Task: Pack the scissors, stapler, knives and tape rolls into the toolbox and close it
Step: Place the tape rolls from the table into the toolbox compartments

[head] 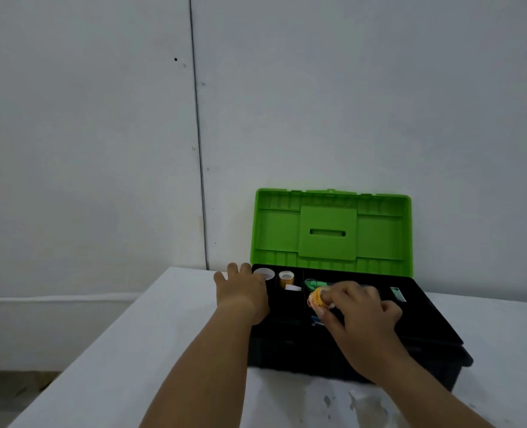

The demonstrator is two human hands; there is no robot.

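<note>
A black toolbox [425, 329] stands on a white table, its green lid [331, 231] upright against the wall. My right hand [361, 310] is over the tray's middle compartment, holding a yellow-orange tape roll [316, 298]. My left hand [243, 291] rests at the box's left edge, fingers apart, holding nothing. In the left compartments lie a white tape roll [264, 274] and a small yellow tape roll [286, 278]. Green scissors handles [313, 284] show behind the right hand. A pale green knife [398, 294] lies at the tray's right. A bit of blue [317, 320] shows under my right hand.
The white table [163, 350] runs to an edge on the left, with floor beyond. A white wall stands directly behind the open lid. Grey stains mark the tabletop in front of the box.
</note>
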